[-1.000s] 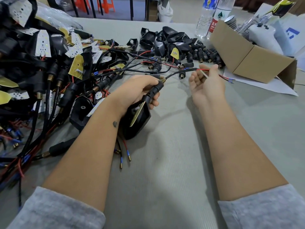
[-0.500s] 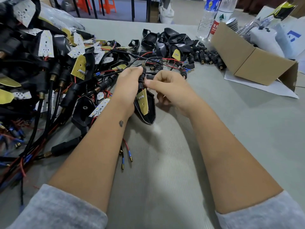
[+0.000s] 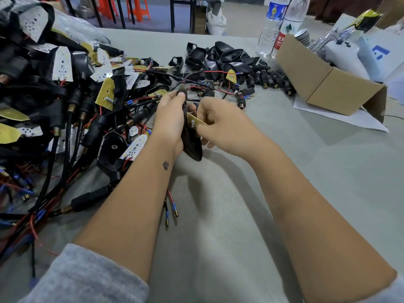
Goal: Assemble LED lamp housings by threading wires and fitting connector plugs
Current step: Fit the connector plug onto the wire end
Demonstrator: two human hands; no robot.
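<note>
In the middle of the frame, the left hand (image 3: 169, 119) is wrapped around a black lamp housing (image 3: 192, 145), with its fingers curled tight on the top end. The right hand (image 3: 220, 121) sits just beside it and pinches the yellow board (image 3: 195, 123) that sticks out of the housing. Thin red and black wires (image 3: 203, 80) run from the top of the housing up toward the middle top of the frame. A big pile of finished lamps (image 3: 65, 95) with black cables fills the left side. A smaller heap of empty black housings (image 3: 220, 57) and little black plugs (image 3: 271, 78) lies near the top middle. A brown cardboard box (image 3: 323, 84) sits at the upper right, with two clear water bottles (image 3: 282, 25) behind it. Everything rests on a grey table (image 3: 218, 215).
</note>
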